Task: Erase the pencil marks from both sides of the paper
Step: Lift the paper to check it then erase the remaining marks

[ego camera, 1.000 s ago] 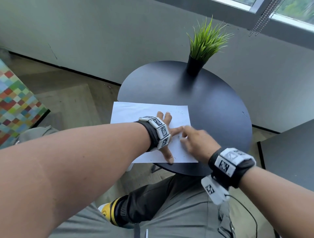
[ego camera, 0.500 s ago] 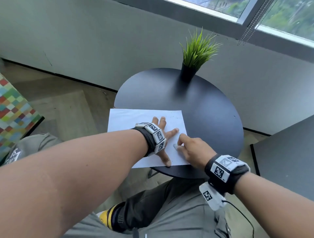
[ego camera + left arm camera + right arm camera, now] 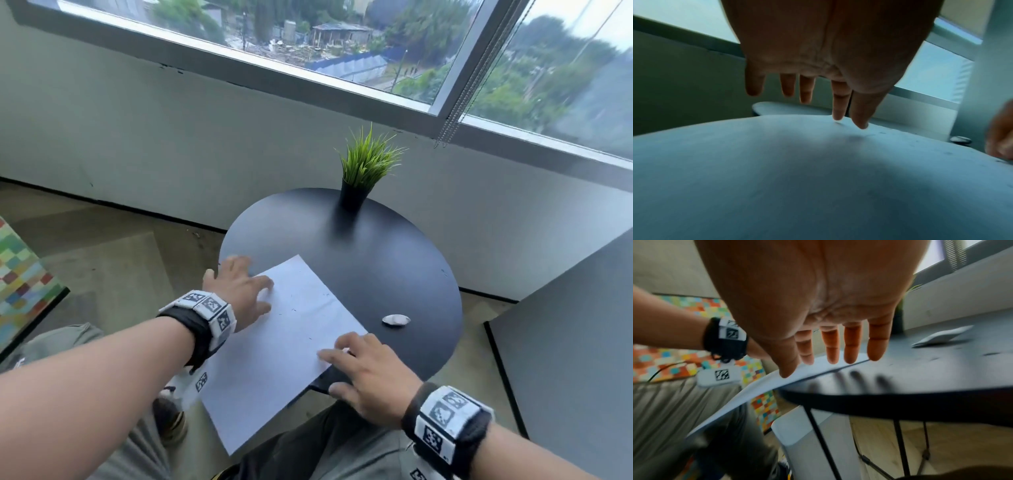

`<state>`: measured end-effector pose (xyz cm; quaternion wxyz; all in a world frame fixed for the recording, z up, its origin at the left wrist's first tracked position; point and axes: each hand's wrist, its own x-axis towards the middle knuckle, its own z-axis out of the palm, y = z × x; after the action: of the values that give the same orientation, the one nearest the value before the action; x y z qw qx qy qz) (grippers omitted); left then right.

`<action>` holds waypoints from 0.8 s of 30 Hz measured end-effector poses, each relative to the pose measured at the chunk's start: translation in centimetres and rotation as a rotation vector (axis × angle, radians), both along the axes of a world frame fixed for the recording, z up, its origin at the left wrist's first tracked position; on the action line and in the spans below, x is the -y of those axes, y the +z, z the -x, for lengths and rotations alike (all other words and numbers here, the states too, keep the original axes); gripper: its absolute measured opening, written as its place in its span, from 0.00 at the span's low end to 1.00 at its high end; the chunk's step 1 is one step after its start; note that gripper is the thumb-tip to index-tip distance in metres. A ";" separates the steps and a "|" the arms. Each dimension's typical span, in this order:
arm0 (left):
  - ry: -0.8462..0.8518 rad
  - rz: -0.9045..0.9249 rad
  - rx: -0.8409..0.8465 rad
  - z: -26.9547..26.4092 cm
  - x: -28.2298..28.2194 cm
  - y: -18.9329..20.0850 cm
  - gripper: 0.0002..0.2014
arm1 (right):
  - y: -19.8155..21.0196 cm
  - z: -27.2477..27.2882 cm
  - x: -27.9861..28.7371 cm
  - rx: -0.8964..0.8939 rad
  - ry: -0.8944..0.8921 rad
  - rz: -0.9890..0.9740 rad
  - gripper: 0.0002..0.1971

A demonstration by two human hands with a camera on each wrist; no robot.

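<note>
The white paper [image 3: 291, 346] lies at a slant on the round black table [image 3: 394, 260], its near corner hanging over the edge above my lap. Faint pencil specks dot it. My left hand [image 3: 250, 294] rests with spread, straight fingers on the paper's far-left corner; in the left wrist view the left hand [image 3: 849, 113] touches the paper [image 3: 818, 170] with index and thumb tips. My right hand [image 3: 356, 370] lies flat on the sheet's right edge, fingers straight, holding nothing. The white eraser [image 3: 396, 319] lies free on the table, right of the paper.
A potted grass plant [image 3: 368, 168] stands at the table's far side by the window wall. A grey tabletop [image 3: 565, 342] is at the right. My knees are under the overhanging sheet. The table rim [image 3: 900, 402] and thin legs show in the right wrist view.
The paper has turned from square to diagonal and slid toward me over the edge. My right hand has left the eraser on the table. My left hand moved to the sheet's far-left corner.
</note>
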<state>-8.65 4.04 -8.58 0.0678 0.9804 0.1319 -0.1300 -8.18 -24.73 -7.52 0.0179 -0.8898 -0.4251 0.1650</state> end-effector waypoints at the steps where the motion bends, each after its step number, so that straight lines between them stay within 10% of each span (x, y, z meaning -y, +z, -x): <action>1: 0.096 0.051 0.022 0.6 -0.8 -0.5 0.27 | -0.6 0.5 -0.5 0.044 0.034 0.036 0.24; 5: 0.429 0.405 0.056 2.7 -4.0 -0.1 0.26 | -1.7 0.1 -1.7 0.089 0.010 0.043 0.27; 13: 0.383 0.857 0.135 2.7 -5.5 2.9 0.05 | -0.8 -2.9 -2.7 -0.002 -0.104 0.023 0.28; 20: 0.245 1.384 0.433 0.6 -2.3 7.5 0.08 | 3.5 -8.0 -1.8 -0.370 -0.658 -0.558 0.36; 24: 0.241 1.523 0.519 -0.2 -1.0 9.7 0.05 | 7.9 -9.9 -1.7 -0.522 -0.804 -1.036 0.22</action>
<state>-8.50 5.00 1.12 0.7580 0.6434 0.0920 0.0554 1.74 -23.07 0.38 0.6001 -0.7863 -0.0691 0.1302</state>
